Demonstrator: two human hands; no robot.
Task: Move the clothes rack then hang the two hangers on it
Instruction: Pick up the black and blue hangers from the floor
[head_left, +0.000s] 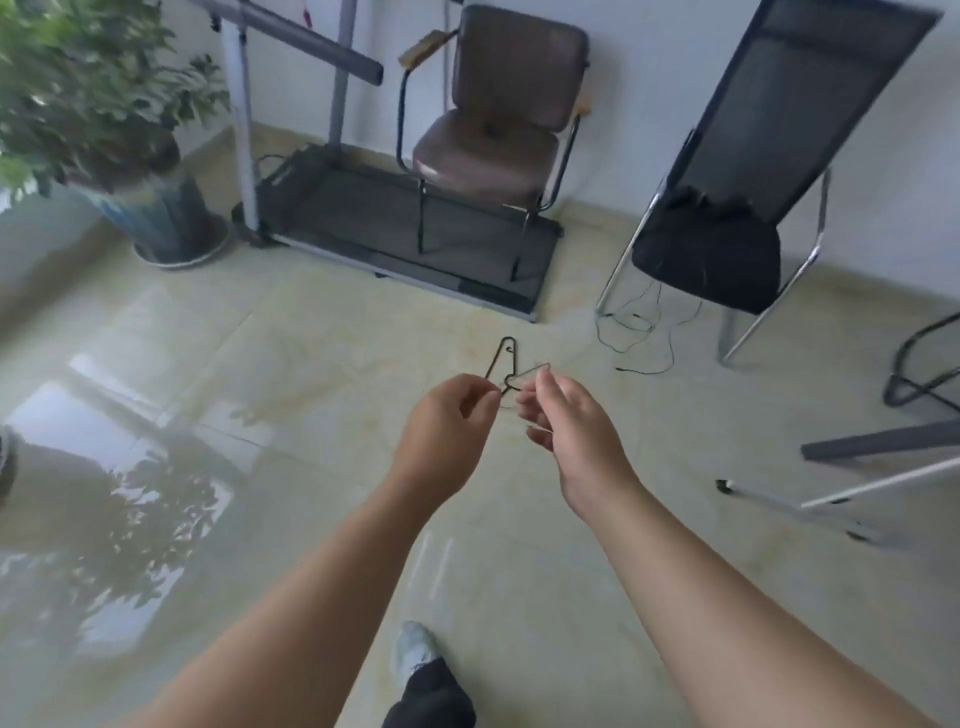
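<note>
Two thin wire hangers are held out over the tiled floor in front of me. My left hand (447, 421) pinches the dark hanger (501, 356), whose hook points up and away. My right hand (563, 415) grips the second hanger (535, 373), of which only a bent corner shows above my fingers. The two hangers cross each other between my hands. At the right edge lie grey and silver bars (878, 441) low over the floor, possibly the base of the clothes rack; its upper part is out of view.
A brown armchair (498, 130) stands on a treadmill (395, 228) against the far wall. A black mesh chair (753, 171) stands at the right with cables (644, 338) under it. A potted plant (104, 130) fills the left corner. My foot (415, 649) is at the bottom.
</note>
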